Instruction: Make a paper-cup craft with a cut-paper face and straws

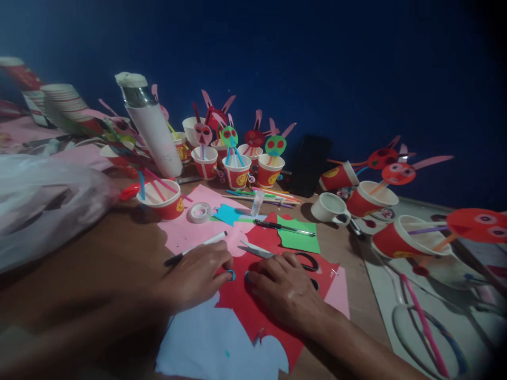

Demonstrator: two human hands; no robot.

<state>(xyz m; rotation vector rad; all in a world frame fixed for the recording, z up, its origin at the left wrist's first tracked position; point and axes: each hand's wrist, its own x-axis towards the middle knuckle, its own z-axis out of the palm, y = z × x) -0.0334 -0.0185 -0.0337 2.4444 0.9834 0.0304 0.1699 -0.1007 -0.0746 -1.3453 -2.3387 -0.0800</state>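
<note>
My left hand [202,272] is closed, thumb and finger pinching a small blue piece [232,275] over the red paper [237,295]. My right hand [283,285] rests on the same paper, its fingers curled together with a bit of blue at the fingertips. Scissors [257,250] lie partly under the right hand, blades pointing left. Just beyond my left hand lies a black and white marker [209,240]. A black pen [283,227] crosses the green paper [299,240]. The tape roll [200,212] and blue paper [227,215] sit on pink paper [178,229].
Red cups [236,172] holding paper faces on straws line the back, with more cups [372,198] at the right. A white flask [152,132] leans at the back left. A plastic bag [51,203] fills the left side, and a white mug [329,208] stands right.
</note>
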